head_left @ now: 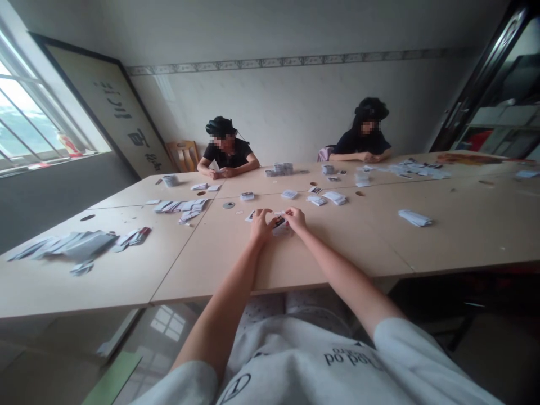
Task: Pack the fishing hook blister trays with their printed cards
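My left hand (261, 226) is at the middle of the table near me, its fingers curved round the left side of a small dark-printed card (279, 221). On the card's right side is my right hand (295, 219), with thumb and fingers pinched together at its upper edge, where a small whitish piece shows. Under my hands lies a clear or pale item (282, 231), too blurred to name. Another card partly shows just left of my left hand. Beyond my hands are a small stack of cards (289, 194) and fanned white cards (334, 197).
The wooden table (202, 270) also bears a heap of grey-white sheets (76, 245) at left, a white stack (415, 218) at right and stacked cards (283, 168) at the far side. Two people (230, 154) (367, 140) sit across, their hands on the far edge.
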